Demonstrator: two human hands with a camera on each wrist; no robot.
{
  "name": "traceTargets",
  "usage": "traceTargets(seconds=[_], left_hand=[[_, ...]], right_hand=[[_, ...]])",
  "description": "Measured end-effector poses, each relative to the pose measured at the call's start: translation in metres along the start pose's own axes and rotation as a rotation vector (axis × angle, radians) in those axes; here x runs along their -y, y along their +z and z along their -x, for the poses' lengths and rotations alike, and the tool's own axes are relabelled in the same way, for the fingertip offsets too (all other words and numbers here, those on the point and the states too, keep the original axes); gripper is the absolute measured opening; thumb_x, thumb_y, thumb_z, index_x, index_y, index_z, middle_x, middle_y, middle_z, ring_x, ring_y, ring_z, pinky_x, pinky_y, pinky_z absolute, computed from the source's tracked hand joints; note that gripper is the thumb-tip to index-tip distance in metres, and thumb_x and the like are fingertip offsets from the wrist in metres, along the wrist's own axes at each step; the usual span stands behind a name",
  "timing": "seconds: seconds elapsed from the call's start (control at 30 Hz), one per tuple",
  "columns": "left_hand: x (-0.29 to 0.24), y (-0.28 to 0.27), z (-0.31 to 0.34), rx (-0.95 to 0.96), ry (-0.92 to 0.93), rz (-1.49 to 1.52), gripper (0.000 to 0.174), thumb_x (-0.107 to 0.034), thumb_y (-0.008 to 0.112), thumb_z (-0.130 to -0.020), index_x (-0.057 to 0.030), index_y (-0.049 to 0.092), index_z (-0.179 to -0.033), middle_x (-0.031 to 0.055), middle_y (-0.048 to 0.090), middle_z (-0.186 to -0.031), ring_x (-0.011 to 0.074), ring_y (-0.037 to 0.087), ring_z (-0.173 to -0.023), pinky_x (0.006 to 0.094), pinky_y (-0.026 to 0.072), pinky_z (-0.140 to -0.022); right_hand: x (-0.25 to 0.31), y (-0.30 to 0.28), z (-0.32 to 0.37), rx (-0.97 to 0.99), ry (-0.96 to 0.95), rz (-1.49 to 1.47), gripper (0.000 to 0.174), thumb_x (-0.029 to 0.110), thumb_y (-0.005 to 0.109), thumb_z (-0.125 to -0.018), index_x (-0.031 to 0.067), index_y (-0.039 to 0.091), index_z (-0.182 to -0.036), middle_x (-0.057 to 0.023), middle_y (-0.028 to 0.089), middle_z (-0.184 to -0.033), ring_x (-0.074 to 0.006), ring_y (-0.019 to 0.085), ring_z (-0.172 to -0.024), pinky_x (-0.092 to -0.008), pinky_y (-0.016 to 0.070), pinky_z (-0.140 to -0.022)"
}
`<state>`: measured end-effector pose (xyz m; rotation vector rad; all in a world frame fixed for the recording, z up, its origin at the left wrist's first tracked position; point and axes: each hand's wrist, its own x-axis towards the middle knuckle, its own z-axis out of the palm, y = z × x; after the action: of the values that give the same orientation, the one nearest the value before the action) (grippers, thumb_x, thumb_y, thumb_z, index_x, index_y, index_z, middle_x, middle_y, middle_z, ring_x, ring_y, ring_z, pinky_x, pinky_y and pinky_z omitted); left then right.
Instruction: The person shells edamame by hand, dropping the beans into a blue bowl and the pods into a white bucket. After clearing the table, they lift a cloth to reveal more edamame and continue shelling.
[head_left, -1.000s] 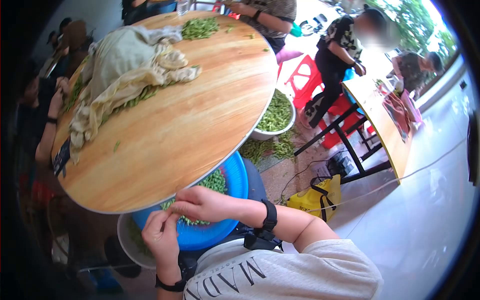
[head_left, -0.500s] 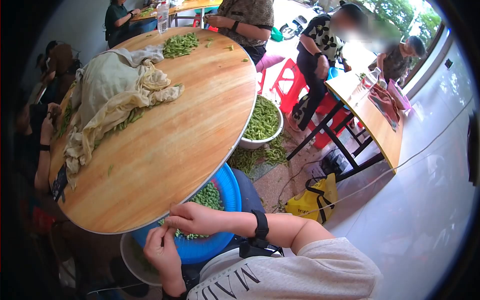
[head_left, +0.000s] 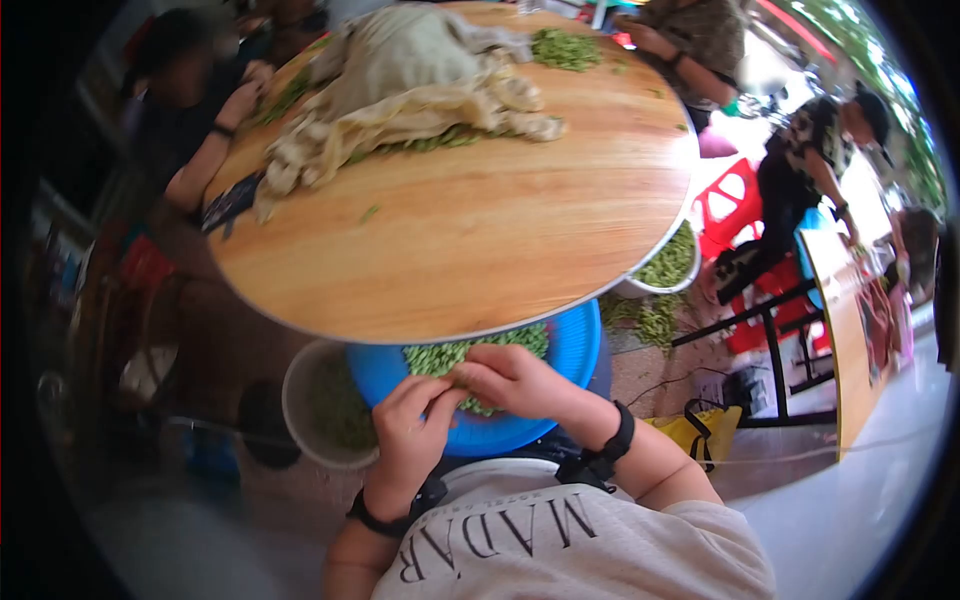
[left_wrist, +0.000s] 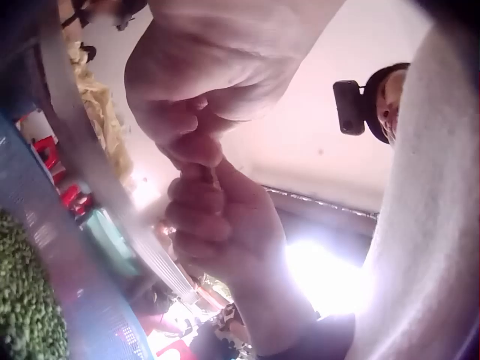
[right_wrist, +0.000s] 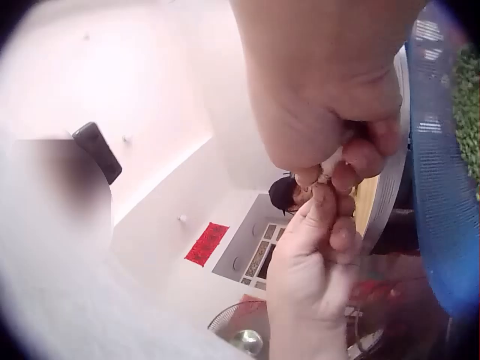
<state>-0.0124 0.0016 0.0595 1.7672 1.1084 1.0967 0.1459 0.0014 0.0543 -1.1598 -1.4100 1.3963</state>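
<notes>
Round table (head_left: pixel 470 240): wooden top, just beyond the hands; its near edge overhangs the basket.
Cloth (head_left: pixel 400 70): pale crumpled heap on the far side of the table, well apart from the hands, with green pods showing under its edge.
Blue basket (head_left: pixel 575 350): plastic, directly under both hands and partly tucked beneath the table edge.
White tub (head_left: pixel 295 400): just beside the left hand on its outer side, lower down; its contents are too dim to tell.
Floor bowl (head_left: pixel 690 285): beyond the right hand and past the table edge, filled with green pods, more of them spilled on the ground beside it.
Yellow bag (head_left: pixel 690 435): on the floor, on the outer side of the right forearm.
Basket pods (head_left: pixel 450 355): loose green heap in the basket, touching or just below the fingertips.
Left hand (head_left: pixel 410 440): fingers curled, tips meeting the right hand's, pinching the pod.
Right hand (head_left: pixel 515 380): fingers curled, knuckles up, pinching the same pod from the other side; black band on the wrist.
Pod (right_wrist: pixel 324 176): one small piece held between the two sets of fingertips, above the basket and mostly hidden by the fingers.
Handling, as judged: the pod is light, soft-skinned and pliant, possibly slick, and easily crushed. Best taken at its two ends with thumb and forefinger, with pressure along the seam.
</notes>
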Motion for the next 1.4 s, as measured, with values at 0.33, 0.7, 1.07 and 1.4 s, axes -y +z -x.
traceTargets(seconds=[0.33,0.7,1.07,1.4], left_hand=[[0.023,-0.009,-0.001,0.056,-0.629,0.758,0.009,-0.008,0.057,-0.084,-0.0002,0.061,-0.082,0.0011,0.055,-0.06,0.0064,0.049,-0.048,0.0187,0.036,-0.043],[0.002,-0.015,0.009,0.052,-0.25,0.299,0.006,-0.002,0.058,-0.083,0.0031,0.06,-0.084,0.0021,0.056,-0.064,0.006,0.051,-0.051,0.0188,0.0408,-0.046],[0.03,-0.029,0.006,0.08,-0.476,0.544,0.004,-0.003,0.057,-0.082,0.0007,0.056,-0.082,0.001,0.055,-0.064,0.0043,0.047,-0.047,0.018,0.036,-0.042],[0.035,-0.036,0.008,0.084,-0.516,0.568,0.003,-0.002,0.055,-0.083,-0.0008,0.053,-0.081,-0.0037,0.051,-0.069,0.0007,0.046,-0.061,0.0157,0.0364,-0.051]], right_hand=[[-0.003,0.008,-0.002,0.038,-0.233,0.333,0.022,0.018,0.058,-0.084,-0.0005,0.052,-0.073,-0.0173,0.051,-0.059,-0.0307,0.053,-0.053,-0.0357,0.041,-0.048],[-0.003,-0.001,-0.013,0.17,-0.048,0.169,0.013,0.008,0.057,-0.079,-0.0038,0.06,-0.081,-0.0046,0.057,-0.061,-0.0072,0.053,-0.055,-0.0218,0.0422,-0.049],[0.013,0.01,-0.033,0.182,0.182,0.06,0.015,0.01,0.061,-0.078,-0.0038,0.06,-0.085,-0.004,0.056,-0.063,-0.0079,0.052,-0.055,-0.0226,0.0418,-0.048],[-0.012,0.019,-0.036,0.131,-0.387,0.308,0.018,0.009,0.065,-0.076,-0.0013,0.062,-0.091,-0.0089,0.059,-0.07,-0.0137,0.056,-0.057,-0.0245,0.0436,-0.05]])
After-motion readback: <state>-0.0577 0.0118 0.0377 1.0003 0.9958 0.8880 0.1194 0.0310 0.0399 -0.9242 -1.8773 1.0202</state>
